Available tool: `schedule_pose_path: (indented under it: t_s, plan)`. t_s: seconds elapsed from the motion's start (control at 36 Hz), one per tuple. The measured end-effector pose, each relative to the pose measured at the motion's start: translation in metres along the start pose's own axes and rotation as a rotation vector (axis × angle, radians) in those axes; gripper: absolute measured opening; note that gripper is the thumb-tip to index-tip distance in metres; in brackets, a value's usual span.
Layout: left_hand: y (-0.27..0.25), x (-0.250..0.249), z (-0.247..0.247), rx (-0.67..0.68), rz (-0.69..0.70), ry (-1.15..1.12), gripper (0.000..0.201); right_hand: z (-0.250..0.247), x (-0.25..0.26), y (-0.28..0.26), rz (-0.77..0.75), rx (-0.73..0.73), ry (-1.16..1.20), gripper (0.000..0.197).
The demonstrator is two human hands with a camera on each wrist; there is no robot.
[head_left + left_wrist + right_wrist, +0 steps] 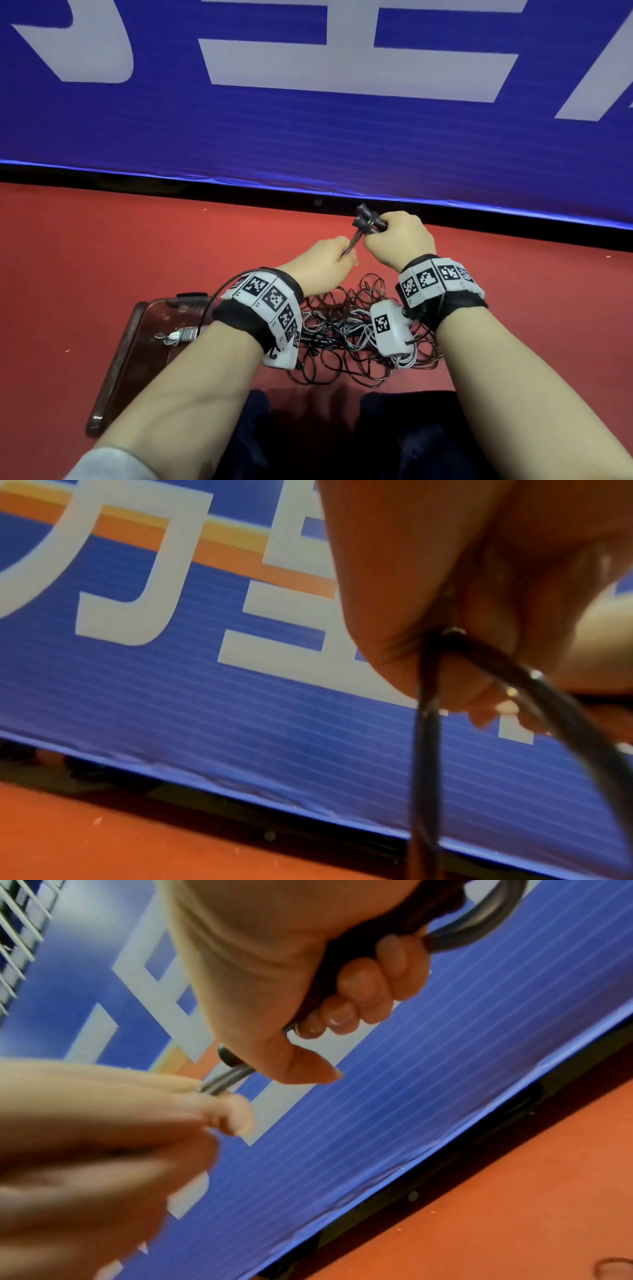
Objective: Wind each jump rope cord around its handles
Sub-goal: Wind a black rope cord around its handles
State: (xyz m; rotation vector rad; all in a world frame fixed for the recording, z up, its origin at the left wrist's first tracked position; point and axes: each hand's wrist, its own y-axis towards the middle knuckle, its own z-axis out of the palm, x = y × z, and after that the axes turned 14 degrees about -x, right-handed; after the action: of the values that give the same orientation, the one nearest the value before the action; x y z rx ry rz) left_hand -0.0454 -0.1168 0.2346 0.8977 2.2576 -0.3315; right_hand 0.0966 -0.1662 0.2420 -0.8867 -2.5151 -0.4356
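Black plastic jump rope handles (368, 221), two held side by side, sit in the right hand (399, 240), whose fingers (363, 988) curl round them above the red floor (102, 257). Just beside it, the left hand (323, 263) pinches the thin dark cord (457, 240) leaving the handles. Below the wrists lies a tangled heap of dark and pale cords (342, 335), next to a dark brown tray (120, 359).

Tangled cords (346, 329) and tray (116, 363) beneath wrists
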Motion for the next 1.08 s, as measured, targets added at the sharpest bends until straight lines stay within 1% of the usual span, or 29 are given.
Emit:
schedule_pose_path:
  t_s: [0.06, 0.14, 0.22, 0.28, 0.36, 0.47, 0.53, 0.58, 0.69, 0.75, 0.78, 0.83, 0.86, 0.92, 0.94, 0.97, 1.0, 1.03, 1.08]
  plan:
    - [0.000, -0.001, -0.002, 0.018, 0.025, 0.112, 0.021, 0.004, -0.005, 0.000, 0.016, 0.045, -0.067, 0.004]
    - [-0.001, -0.004, -0.010, -0.013, 0.126, 0.417, 0.015, 0.012, -0.007, -0.003, -0.026, 0.104, -0.159, 0.005]
    - [-0.003, -0.006, -0.016, -0.056, 0.250, 0.653, 0.030, 0.023, -0.004, -0.009, -0.105, 0.161, -0.247, 0.006]
    - [-0.004, -0.005, -0.014, -0.073, 0.337, 0.737, 0.032, 0.030, -0.002, -0.014, -0.161, 0.194, -0.306, 0.005]
    - [-0.003, 0.001, -0.014, -0.111, 0.439, 0.750, 0.030, 0.034, 0.003, -0.018, -0.248, 0.223, -0.365, 0.005]
    - [0.000, 0.012, -0.023, -0.169, 0.465, 0.638, 0.035, 0.031, 0.011, -0.024, -0.361, 0.240, -0.419, 0.006]
    - [0.001, 0.018, -0.025, -0.170, 0.454, 0.607, 0.040, 0.030, 0.018, -0.028, -0.438, 0.262, -0.434, 0.009]
    - [0.003, 0.023, -0.025, -0.176, 0.431, 0.575, 0.039, 0.028, 0.024, -0.032, -0.521, 0.286, -0.435, 0.010]
    - [0.010, 0.030, -0.031, -0.141, 0.343, 0.442, 0.022, 0.018, 0.032, -0.037, -0.668, 0.276, -0.383, 0.001]
    - [0.012, 0.034, -0.034, -0.157, 0.277, 0.299, 0.016, 0.013, 0.035, -0.039, -0.707, 0.251, -0.337, 0.006]
    - [0.012, 0.038, -0.035, -0.174, 0.254, 0.208, 0.014, 0.010, 0.036, -0.040, -0.714, 0.238, -0.308, 0.014]
    - [0.009, 0.044, -0.036, -0.149, 0.187, 0.084, 0.017, 0.005, 0.038, -0.044, -0.702, 0.200, -0.223, 0.025]
    - [0.007, 0.048, -0.034, -0.105, 0.148, 0.064, 0.019, 0.003, 0.039, -0.045, -0.693, 0.177, -0.173, 0.024]
    - [0.007, 0.049, -0.027, -0.031, 0.092, 0.058, 0.018, 0.002, 0.040, -0.046, -0.656, 0.147, -0.098, 0.016]
    - [0.007, 0.047, -0.023, -0.017, 0.060, 0.046, 0.016, 0.001, 0.040, -0.045, -0.611, 0.131, -0.074, 0.011]
    - [0.008, 0.044, -0.021, -0.022, 0.022, 0.029, 0.016, 0.001, 0.039, -0.042, -0.547, 0.106, -0.048, 0.012]
    - [0.009, 0.041, -0.018, -0.041, -0.011, 0.015, 0.017, 0.000, 0.038, -0.038, -0.479, 0.072, -0.027, 0.019]
    - [0.010, 0.038, -0.016, -0.066, -0.034, 0.006, 0.022, 0.000, 0.036, -0.035, -0.420, 0.040, -0.013, 0.023]
    - [0.009, 0.028, -0.012, -0.092, -0.064, -0.026, 0.033, 0.000, 0.034, -0.030, -0.332, 0.006, 0.010, 0.019]
